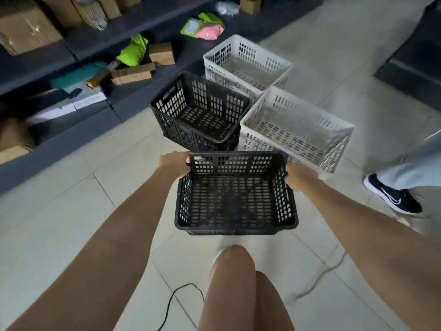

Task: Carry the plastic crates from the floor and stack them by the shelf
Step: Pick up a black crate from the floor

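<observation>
I carry an empty black plastic crate (236,194) above the floor in front of my knees. My left hand (175,163) grips its far left corner and my right hand (297,176) grips its right rim. Just beyond it stands a black crate stack (200,111) by the dark shelf (100,44). A white crate (296,130) sits to the right of that stack, and another white crate (245,63) stands behind them.
The shelf along the left holds cardboard boxes (26,27), green and pink bags (202,27) and parcels. Another person's leg and dark shoe (391,197) stand at the right. A black cable (176,299) lies on the tiled floor near my feet.
</observation>
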The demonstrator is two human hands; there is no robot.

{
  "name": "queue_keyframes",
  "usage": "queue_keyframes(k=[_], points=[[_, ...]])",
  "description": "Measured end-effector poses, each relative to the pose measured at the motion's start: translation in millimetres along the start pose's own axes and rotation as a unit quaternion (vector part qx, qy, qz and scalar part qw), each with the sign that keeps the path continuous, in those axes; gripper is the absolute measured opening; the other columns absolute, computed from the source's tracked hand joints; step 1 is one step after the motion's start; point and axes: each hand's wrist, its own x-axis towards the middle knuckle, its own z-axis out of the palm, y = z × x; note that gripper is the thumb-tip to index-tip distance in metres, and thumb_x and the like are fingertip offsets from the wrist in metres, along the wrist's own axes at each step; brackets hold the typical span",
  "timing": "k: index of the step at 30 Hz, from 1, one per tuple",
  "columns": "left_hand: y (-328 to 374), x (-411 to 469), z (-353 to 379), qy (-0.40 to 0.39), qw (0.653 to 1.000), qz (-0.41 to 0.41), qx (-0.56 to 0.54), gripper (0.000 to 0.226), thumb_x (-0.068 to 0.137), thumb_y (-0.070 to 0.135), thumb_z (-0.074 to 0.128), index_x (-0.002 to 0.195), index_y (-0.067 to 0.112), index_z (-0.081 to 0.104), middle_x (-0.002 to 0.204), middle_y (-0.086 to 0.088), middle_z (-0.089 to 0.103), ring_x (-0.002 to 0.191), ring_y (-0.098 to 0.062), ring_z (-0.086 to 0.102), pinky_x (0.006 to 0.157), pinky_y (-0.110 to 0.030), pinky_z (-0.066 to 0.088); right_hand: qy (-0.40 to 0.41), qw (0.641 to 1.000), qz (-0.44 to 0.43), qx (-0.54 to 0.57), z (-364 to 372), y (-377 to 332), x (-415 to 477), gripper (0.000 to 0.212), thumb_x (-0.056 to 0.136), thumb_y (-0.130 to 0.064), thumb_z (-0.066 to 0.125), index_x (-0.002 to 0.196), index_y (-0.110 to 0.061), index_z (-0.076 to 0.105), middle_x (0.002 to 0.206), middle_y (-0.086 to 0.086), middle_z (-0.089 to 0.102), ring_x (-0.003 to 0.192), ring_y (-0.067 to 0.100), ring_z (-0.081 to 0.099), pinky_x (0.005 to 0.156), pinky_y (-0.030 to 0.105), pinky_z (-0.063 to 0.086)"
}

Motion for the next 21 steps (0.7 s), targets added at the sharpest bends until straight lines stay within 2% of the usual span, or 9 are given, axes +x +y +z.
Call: queue_keyframes(k=[4, 10, 12, 16, 21], points=[[-6.1, 48.9, 60.1, 0.010, 1.000, -0.008, 0.007, 0.037, 0.089, 0.023, 0.050, 0.126, 0.020, 0.055, 0.122, -0.012, 0.060, 0.113, -0.033, 0.059, 0.092, -0.039, 0.046, 0.017, 0.999, 0.011, -0.037, 55.1, 1.5, 53.3, 0.040, 0.093, -0.020, 0.043, 0.131, -0.009, 0.041, 0.129, 0.017, 0.054, 0.114, 0.035, 0.055, 0.091, 0.042, 0.046], [-27.1, 106.5, 138.3, 0.051, 0.998, -0.022, 0.003, 0.046, 0.088, 0.027, 0.051, 0.134, 0.019, 0.048, 0.125, -0.010, 0.055, 0.114, -0.032, 0.058, 0.092, -0.039, 0.047, 0.040, 0.996, 0.056, -0.058, 113.2, 7.9, 120.8, 0.052, 0.093, -0.025, 0.046, 0.142, -0.013, 0.030, 0.133, 0.014, 0.052, 0.116, 0.033, 0.055, 0.091, 0.041, 0.046], [-34.7, 117.6, 155.2, 0.062, 0.998, -0.028, 0.003, 0.051, 0.088, 0.028, 0.053, 0.138, 0.020, 0.042, 0.126, -0.011, 0.051, 0.112, -0.033, 0.058, 0.090, -0.040, 0.047, 0.068, 0.994, 0.064, -0.060, 128.3, 14.0, 133.9, 0.052, 0.092, -0.027, 0.048, 0.139, -0.012, 0.032, 0.129, 0.013, 0.054, 0.113, 0.033, 0.057, 0.088, 0.041, 0.047], [-44.1, 133.0, 182.1, 0.071, 0.996, -0.046, -0.010, 0.054, 0.086, 0.033, 0.058, 0.133, 0.015, 0.041, 0.126, -0.011, 0.047, 0.111, -0.033, 0.059, 0.089, -0.041, 0.046, 0.094, 0.990, 0.097, -0.049, 156.4, 26.9, 145.9, 0.048, 0.089, -0.032, 0.053, 0.130, -0.012, 0.037, 0.127, 0.010, 0.051, 0.112, 0.030, 0.056, 0.085, 0.039, 0.047], [-42.2, 140.3, 208.1, 0.071, 0.996, -0.061, -0.015, 0.059, 0.086, 0.029, 0.059, 0.134, 0.013, 0.030, 0.123, -0.010, 0.057, 0.112, -0.031, 0.060, 0.088, -0.038, 0.045, 0.121, 0.987, 0.096, -0.037, 177.1, 34.5, 155.3, 0.046, 0.088, -0.025, 0.055, 0.126, -0.012, 0.034, 0.126, 0.011, 0.049, 0.109, 0.030, 0.057, 0.080, 0.038, 0.047]])
